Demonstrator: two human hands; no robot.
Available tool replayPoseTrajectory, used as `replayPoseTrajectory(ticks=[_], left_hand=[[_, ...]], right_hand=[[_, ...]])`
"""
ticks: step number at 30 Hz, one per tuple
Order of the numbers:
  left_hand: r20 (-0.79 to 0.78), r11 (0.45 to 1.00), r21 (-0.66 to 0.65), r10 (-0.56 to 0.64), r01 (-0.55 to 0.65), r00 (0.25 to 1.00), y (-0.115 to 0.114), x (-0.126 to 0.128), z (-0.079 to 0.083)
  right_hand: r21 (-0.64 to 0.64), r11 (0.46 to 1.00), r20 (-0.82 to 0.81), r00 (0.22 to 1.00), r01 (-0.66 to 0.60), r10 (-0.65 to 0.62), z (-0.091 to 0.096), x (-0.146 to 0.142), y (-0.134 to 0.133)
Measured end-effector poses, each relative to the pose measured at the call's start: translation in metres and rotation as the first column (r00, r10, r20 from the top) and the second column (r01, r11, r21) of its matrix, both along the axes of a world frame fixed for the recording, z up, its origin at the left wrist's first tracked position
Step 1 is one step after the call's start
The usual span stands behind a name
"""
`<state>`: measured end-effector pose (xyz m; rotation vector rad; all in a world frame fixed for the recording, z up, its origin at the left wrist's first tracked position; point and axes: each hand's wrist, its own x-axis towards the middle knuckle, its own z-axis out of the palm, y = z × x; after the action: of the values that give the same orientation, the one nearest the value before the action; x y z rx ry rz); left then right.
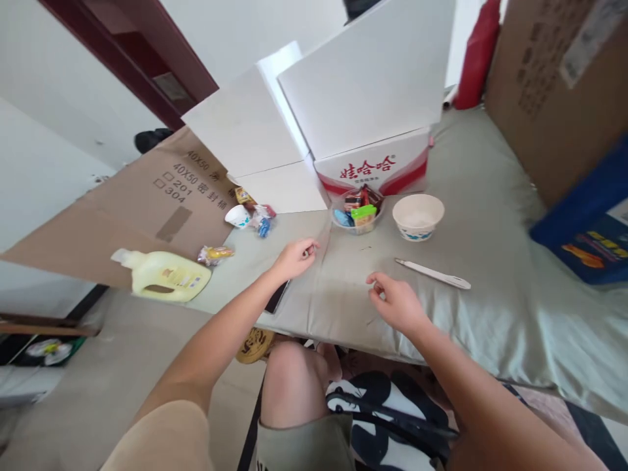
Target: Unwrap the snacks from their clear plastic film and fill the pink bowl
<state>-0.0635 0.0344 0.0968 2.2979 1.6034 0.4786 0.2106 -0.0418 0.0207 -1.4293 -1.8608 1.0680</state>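
My left hand [296,259] hovers over the cloth-covered table with its fingers curled in, beside a dark phone [277,298] partly hidden under the wrist. My right hand [396,302] is also curled, thumb and forefinger close together. Whether either hand pinches something small I cannot make out. Just beyond the right hand lies a white slim-handled tool [434,273] with a narrow tip. Farther back stand a white paper bowl [418,217] and a clear plastic bowl [358,210] filled with wrapped snacks.
A white carton [369,163] with raised flaps stands behind the bowls. At left are a yellow detergent bottle [169,276], a wrapped snack [216,254], a paper cup [238,216] and a brown cardboard sheet [147,203]. A blue container [589,222] and large cardboard box [544,85] occupy the right.
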Motion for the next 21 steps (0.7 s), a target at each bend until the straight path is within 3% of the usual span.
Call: replayPoseTrajectory(ticks=[3, 6, 10, 16, 21], left_hand=[[-0.004, 0.972, -0.06, 0.228, -0.228, 0.974, -0.002, -0.053, -0.019], [-0.056, 0.905, -0.036, 0.422, -0.424, 0.905, 0.02, -0.095, -0.029], [-0.077, 0.805, 0.031, 0.593, -0.592, 0.802, 0.056, -0.134, -0.04], [-0.056, 0.714, -0.012, 0.699, -0.701, 0.713, 0.094, -0.167, -0.073], [0.077, 0.719, 0.038, 0.691, -0.694, 0.719, 0.103, -0.187, -0.088]], right_hand=[[0.01, 1.0, 0.017, 1.0, -0.024, 0.024, -0.003, -0.016, -0.003], [0.018, 0.995, 0.01, 0.995, -0.101, 0.101, -0.005, -0.033, -0.005], [0.048, 0.988, 0.016, 0.989, -0.15, 0.149, -0.012, -0.05, -0.001], [0.064, 0.987, 0.093, 0.985, -0.15, 0.143, -0.033, -0.056, 0.007], [0.099, 0.977, 0.08, 0.98, -0.188, 0.18, -0.04, -0.051, 0.008]])
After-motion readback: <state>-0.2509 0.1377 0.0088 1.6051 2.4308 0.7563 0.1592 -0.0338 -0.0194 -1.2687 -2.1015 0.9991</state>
